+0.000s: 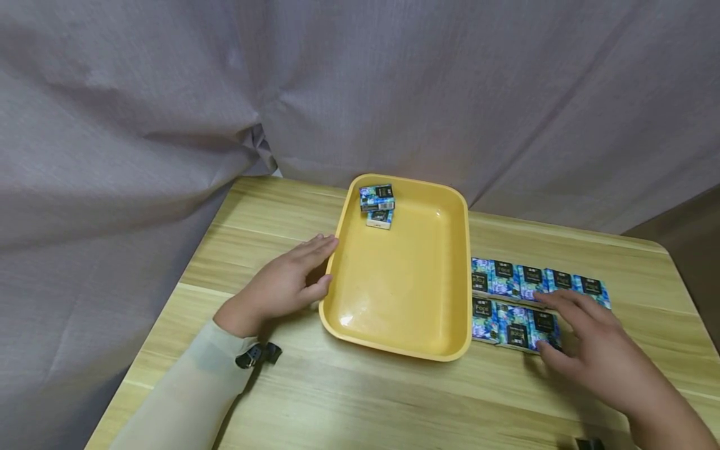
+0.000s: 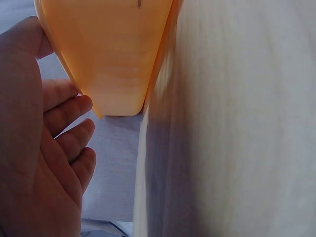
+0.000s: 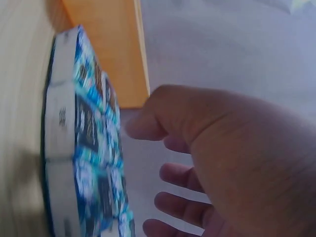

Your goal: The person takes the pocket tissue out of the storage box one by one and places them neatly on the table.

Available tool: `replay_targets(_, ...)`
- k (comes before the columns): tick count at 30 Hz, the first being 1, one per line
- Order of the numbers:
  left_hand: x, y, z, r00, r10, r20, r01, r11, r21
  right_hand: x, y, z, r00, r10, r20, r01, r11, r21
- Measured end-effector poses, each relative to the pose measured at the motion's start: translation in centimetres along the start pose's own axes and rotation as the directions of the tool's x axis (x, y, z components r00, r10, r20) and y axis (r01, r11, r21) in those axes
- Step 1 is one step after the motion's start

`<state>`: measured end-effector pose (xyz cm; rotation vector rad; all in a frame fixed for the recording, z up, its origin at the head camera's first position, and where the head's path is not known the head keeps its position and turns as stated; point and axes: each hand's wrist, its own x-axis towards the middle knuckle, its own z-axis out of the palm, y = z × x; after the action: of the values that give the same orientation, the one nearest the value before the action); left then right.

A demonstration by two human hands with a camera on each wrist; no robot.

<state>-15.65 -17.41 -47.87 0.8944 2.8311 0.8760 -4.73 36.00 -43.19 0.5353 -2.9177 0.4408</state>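
Observation:
A yellow plastic tray (image 1: 396, 356) stands on the table, with two small blue floral boxes (image 1: 377, 198) in its far left corner, one partly on top of the other. My left hand (image 1: 287, 281) rests its fingertips and thumb against the tray's left rim; the left wrist view shows its fingers (image 2: 69, 111) loosely bent beside the tray wall. To the right of the tray, several matching boxes (image 1: 513, 325) with black labels lie in two rows. Over the right end of these rows hovers my right hand (image 1: 590, 350), its thumb and fingers spread and nothing between them.
The wooden table (image 1: 315, 400) ends in a rounded corner at the far right. A grey curtain (image 1: 394, 87) hangs along its back and left side. The near tray wall (image 3: 111, 49) rises close to the box rows in the right wrist view.

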Motion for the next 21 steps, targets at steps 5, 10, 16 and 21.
replay_targets(5, 0.1, -0.1, 0.1, 1.0, -0.001, 0.002, 0.001, 1.0, 0.006, 1.2, -1.8, -0.6, 1.0, -0.002, -0.031, 0.002, 1.0, -0.009)
replay_targets(10, 0.1, -0.2, 0.1, 1.0, 0.002, 0.0, -0.002, 1.0, 0.007, 2.6, -3.4, -0.7, 0.994, -0.033, -0.106, 0.038, 0.998, 0.046)
replay_targets(16, 0.1, -0.2, 0.1, 1.0, 0.001, 0.0, -0.001, 1.0, 0.007, 4.5, -5.2, -0.6, 0.985, -0.075, -0.158, 0.089, 0.992, 0.084)
replay_targets(21, 0.1, -0.1, 0.1, 1.0, 0.002, 0.003, -0.002, 1.0, 0.003, 6.6, -6.7, -0.5, 0.985, -0.087, -0.151, 0.105, 0.987, 0.121)
